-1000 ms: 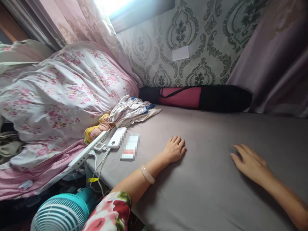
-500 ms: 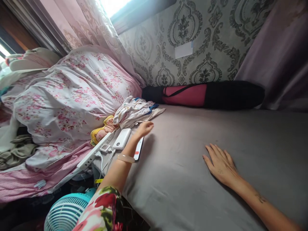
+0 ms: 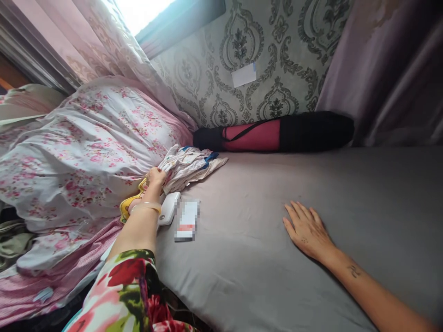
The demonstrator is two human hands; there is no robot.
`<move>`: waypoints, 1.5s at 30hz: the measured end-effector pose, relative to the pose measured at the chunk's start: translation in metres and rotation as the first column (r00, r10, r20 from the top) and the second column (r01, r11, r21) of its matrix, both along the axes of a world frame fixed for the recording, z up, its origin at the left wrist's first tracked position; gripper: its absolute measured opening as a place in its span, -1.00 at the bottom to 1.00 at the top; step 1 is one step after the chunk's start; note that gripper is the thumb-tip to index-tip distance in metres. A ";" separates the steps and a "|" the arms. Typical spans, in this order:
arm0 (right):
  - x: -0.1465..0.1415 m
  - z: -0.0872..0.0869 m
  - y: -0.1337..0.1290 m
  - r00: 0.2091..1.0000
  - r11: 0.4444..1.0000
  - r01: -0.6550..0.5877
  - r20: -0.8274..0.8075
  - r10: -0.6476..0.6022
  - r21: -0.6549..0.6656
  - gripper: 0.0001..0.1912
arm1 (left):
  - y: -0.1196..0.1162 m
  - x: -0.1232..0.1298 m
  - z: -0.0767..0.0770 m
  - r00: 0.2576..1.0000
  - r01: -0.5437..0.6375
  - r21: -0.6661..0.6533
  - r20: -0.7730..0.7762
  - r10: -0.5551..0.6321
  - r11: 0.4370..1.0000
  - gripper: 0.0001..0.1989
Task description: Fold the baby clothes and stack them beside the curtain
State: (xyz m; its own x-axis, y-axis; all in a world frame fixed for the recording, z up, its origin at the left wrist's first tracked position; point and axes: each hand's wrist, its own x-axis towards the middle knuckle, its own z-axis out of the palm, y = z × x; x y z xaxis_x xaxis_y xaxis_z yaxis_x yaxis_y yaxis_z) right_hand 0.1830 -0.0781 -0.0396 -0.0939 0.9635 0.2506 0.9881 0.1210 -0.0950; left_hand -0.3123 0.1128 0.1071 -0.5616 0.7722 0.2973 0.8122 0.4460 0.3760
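I have the left hand (image 3: 155, 176) at the near left edge of the white patterned cloth (image 3: 188, 165), its fingers drawn narrow and pinching a fold; from my view I can't make out each fingertip. The cloth lies crumpled on the grey sheet (image 3: 256, 276), showing blue patches toward its far right side. Its far end comes near a long black-and-red bag (image 3: 256, 135), which lies along the foot of the wallpapered wall (image 3: 188, 74).

My left forearm, with a pale bangle (image 3: 147, 206) at the wrist and a floral sleeve (image 3: 126, 281) behind it, passes over a yellow item (image 3: 127, 207) and hides part of it. Just right of that forearm I see a white device (image 3: 170, 210), and beside it a phone (image 3: 187, 220) with its screen blurred out.

The right hand (image 3: 306, 230) rests palm down on the grey sheet, well apart from the cloth, fingers loosely spread and holding nothing. Left of the cloth, I see floral bedding (image 3: 93, 143) heaped up against the pink curtain (image 3: 104, 50).
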 end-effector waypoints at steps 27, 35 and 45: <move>-0.002 0.007 -0.003 1.000 0.999 -0.014 -0.023 0.013 -0.043 -0.41 | 0.000 0.197 0.084 0.652 0.343 0.526 0.464 -0.600 0.779 -0.86; 0.001 0.014 -0.007 0.992 0.997 -0.055 -0.112 0.050 -0.046 -0.46 | -0.025 0.279 0.077 0.274 0.418 0.660 0.564 -0.779 0.624 -0.77; 0.012 0.030 -0.003 0.806 0.990 -0.016 -0.584 0.096 0.140 -0.62 | -0.064 0.361 0.057 -0.120 0.542 0.772 0.464 -0.878 0.334 -0.72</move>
State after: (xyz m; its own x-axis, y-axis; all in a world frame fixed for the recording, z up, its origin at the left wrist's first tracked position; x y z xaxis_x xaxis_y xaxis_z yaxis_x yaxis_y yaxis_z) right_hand 0.1948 -0.0813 -0.0093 0.0575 0.9188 0.3905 0.7381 0.2243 -0.6364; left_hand 0.0486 0.0491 0.1644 0.2384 0.8529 0.4645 -0.1691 -0.4345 0.8847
